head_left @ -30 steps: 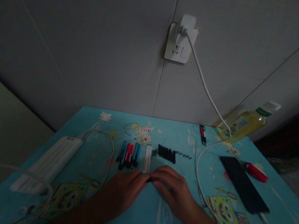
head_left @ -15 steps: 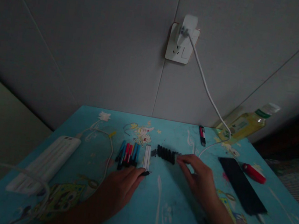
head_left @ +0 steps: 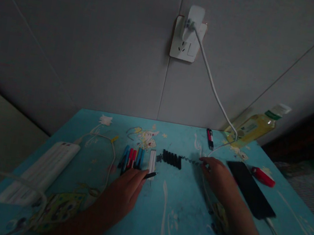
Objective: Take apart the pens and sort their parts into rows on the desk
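Note:
My left hand (head_left: 125,191) pinches a black pen piece (head_left: 150,175) with a pointed end, over the near end of a row of thin white pen refills (head_left: 152,159). Blue and red pen barrels (head_left: 132,157) lie side by side just left of the refills. To their right is a row of black pen caps or grips (head_left: 172,159), with some small dark bits (head_left: 159,158) beside it. A line of tiny dark parts (head_left: 190,160) runs on toward my right hand (head_left: 215,174). That hand's thumb and fingers are pinched at the line's right end; whatever is between them is too small to make out.
A white power strip (head_left: 39,173) lies at left with a cable. At right are a black phone (head_left: 252,189) on a cable, a red object (head_left: 263,176) and a leaning bottle of yellow liquid (head_left: 256,127). A pen (head_left: 210,139) lies near the wall, below a plugged-in charger (head_left: 193,23).
My right hand has moved right, away from the black row, uncovering the line of tiny parts. My left hand still holds the black pen piece, now slightly raised. The view has shifted a little.

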Demonstrator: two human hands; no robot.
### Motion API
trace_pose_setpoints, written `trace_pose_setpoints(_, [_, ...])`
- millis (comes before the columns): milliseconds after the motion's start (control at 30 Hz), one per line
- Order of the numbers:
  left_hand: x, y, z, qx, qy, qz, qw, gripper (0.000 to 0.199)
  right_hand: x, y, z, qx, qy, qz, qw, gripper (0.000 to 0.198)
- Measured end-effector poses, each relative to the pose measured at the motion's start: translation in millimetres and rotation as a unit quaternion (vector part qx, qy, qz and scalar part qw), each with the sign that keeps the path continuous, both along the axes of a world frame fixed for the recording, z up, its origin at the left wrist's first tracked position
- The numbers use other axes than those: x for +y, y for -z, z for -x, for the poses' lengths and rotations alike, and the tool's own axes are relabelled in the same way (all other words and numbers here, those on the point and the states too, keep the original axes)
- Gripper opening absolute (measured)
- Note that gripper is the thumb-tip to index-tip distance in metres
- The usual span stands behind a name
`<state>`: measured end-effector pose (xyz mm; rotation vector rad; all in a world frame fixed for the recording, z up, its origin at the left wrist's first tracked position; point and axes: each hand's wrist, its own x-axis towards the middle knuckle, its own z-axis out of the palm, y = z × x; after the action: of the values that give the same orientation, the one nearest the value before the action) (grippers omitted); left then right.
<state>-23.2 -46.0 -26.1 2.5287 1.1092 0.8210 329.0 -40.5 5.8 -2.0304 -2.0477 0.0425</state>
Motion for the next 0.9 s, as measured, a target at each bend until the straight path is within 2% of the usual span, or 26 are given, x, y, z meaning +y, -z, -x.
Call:
trace_pose_setpoints(200, [0.6,-3.4,-1.1,0.017,0.011,-0.004,1.0,0.031,1.7,6.2,0.7,-0.022,-0.003,0.02,1.0,0.033])
trace_pose_setpoints(333, [-1.0,-7.7,-1.5,0.02,0.015,-0.014,1.0,0.03,1.7,0.2,-0.3,-0.013,-0.001,0.005,1.0,0.033])
trace_pose_setpoints(433, [-0.8,-7.1,-1.3,0.032,0.016,-0.026,0.999,0.029,-3.6,-12.2,17.1,0.047,-0.01,-0.053,0.997,0.028])
trace_pose_setpoints(500, [-0.5,-4.5,-1.3,0.046,0.03,-0.029,0.998,0.029,-12.2,-19.7,42.1,0.134,-0.06,-0.083,0.986,0.024])
trace_pose_setpoints(567, [-0.8,-2.0,-1.6,0.06,0.052,-0.031,0.996,0.03,-23.9,-23.2,73.4,0.225,-0.14,-0.057,0.962,0.021])
trace_pose_setpoints(667, [-3.2,-1.5,-2.9,0.068,0.082,-0.029,0.994,0.023,-39.9,-19.8,114.2,0.282,-0.24,0.015,0.929,0.019])
trace_pose_setpoints(767, [-6.6,-5.3,-4.1,0.063,0.1,-0.021,0.993,0.017,-46.3,-11.0,132.1,0.27,-0.236,0.053,0.932,0.025])
trace_pose_setpoints(900, [-9.1,-7.7,-3.9,0.052,0.086,-0.045,0.994,0.015,-45.1,-2.3,131.2,0.251,-0.198,0.102,0.942,0.035])
